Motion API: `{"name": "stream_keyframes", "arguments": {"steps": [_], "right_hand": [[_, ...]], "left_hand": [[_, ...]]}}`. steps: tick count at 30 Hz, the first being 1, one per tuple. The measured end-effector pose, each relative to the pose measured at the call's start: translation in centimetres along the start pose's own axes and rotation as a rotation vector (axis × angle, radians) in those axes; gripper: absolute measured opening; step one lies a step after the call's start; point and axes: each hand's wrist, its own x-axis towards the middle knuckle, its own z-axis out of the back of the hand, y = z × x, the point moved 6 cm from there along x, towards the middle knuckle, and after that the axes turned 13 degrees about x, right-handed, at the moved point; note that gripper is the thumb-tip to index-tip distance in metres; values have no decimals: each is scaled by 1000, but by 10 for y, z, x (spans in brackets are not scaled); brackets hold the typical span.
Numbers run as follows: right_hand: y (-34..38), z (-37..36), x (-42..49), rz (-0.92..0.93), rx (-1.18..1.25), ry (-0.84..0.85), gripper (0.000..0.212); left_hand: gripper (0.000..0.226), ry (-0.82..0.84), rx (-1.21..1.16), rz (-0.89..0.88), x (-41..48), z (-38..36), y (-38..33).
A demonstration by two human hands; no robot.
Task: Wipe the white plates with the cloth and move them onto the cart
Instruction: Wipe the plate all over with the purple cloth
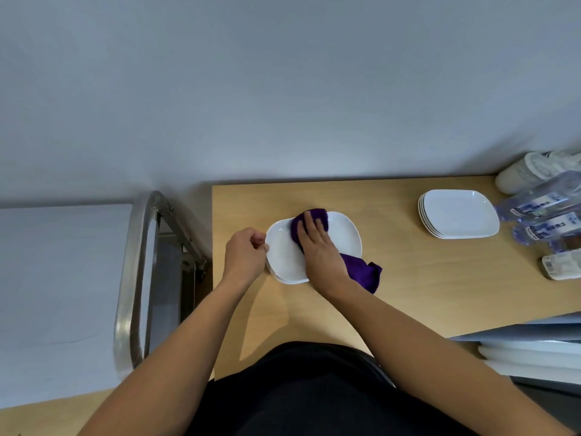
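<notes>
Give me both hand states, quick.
Left hand: closed, pinching the left rim of the white plate.
Right hand: open, fingers flat, pressing the purple cloth onto that plate.

— What stands behind the table (408, 294)?
— A plain, pale grey wall (283, 89). The table is light wood and its far edge sits right against it.
— And at the right end?
— Clear plastic bottles (540, 206) with blue labels, crowded at the edge, and a white container (518, 174) beside them near the wall.
— The light?
— Soft and even, with faint shadows on the wood. To the left lies a flat white surface (56, 278).
</notes>
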Motion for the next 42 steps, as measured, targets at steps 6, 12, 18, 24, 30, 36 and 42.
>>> {"name": "stream_keyframes", "arguments": {"steps": [6, 12, 18, 24, 30, 36, 42], "right_hand": [[-47, 25, -19, -226, 20, -69, 68], [-39, 19, -51, -280, 127, -5, 70], [5, -6, -70, -128, 154, 60, 70], [50, -23, -53, 121, 209, 192, 74], [51, -23, -30, 159, 225, 165, 68], [38, -13, -19, 157, 192, 120, 75], [22, -5, -12, 164, 95, 74, 75]], "left_hand": [[14, 10, -53, 31, 0, -2, 5], [10, 51, -183, 112, 0, -6, 16], [12, 42, -89, 58, 2, -10, 14], [11, 50, -45, 41, 8, -11, 13], [15, 52, -38, 45, 14, -9, 13], [14, 74, -60, 55, 15, -11, 16], [10, 13, 20, 17, 1, -12, 7]]}}
